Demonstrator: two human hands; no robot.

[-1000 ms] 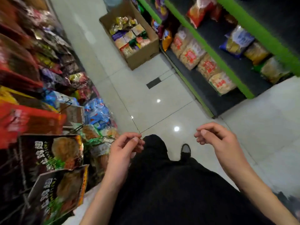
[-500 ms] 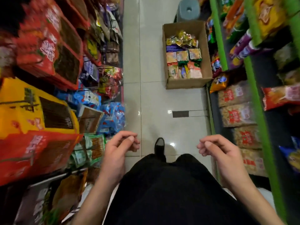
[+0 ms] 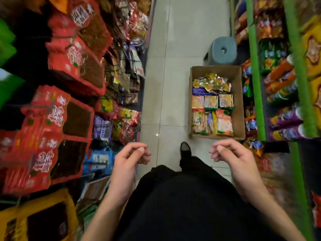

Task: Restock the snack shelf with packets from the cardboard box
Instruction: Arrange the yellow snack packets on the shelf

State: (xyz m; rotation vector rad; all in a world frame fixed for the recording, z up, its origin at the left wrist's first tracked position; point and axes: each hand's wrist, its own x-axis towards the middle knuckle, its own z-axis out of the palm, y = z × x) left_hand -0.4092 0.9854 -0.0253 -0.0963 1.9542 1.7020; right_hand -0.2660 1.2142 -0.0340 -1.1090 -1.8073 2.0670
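An open cardboard box (image 3: 239,108) stands on the tiled floor ahead, against the right-hand shelf. It holds several snack packets (image 3: 212,108) in gold, orange, green and purple. My left hand (image 3: 129,162) hovers at waist height, fingers loosely curled, holding nothing. My right hand (image 3: 231,155) is level with it, just short of the box's near edge, fingers curled in and empty. The snack shelf with green edges (image 3: 255,87) runs along the right, stocked with packets.
A grey plastic stool (image 3: 221,51) stands behind the box. Hanging red, yellow and blue packets (image 3: 66,108) crowd the left rack. A narrow tiled aisle (image 3: 166,84) runs between the two sides. My black shoe (image 3: 185,148) is stepped forward.
The view has swung to face down the aisle. The box has come nearer and now lies straight ahead on the right. Both hands keep their curled, empty pose.
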